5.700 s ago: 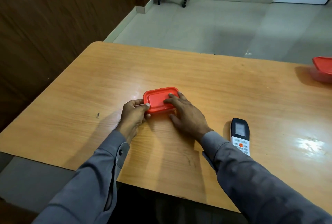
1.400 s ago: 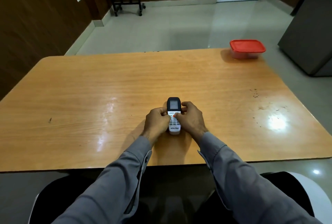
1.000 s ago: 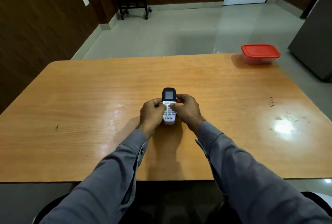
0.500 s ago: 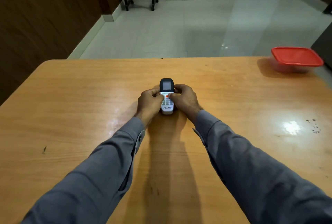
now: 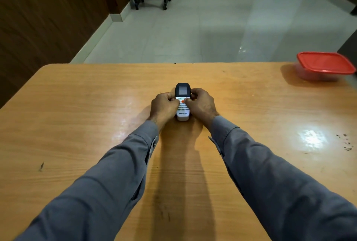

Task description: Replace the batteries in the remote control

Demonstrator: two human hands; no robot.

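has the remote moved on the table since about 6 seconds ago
Yes. The remote then lay near the table's front edge, untouched; both hands now hold it further from that edge.

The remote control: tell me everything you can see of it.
The remote control is a slim plastic handset with a dark top holding a small grey screen and a white body with pale buttons, one orange button and the word VOLTAS near its lower end. It faces up, screen end away from the person, over the wooden table. The left hand and right hand grip its sides, thumbs on the buttons. Its back is hidden.
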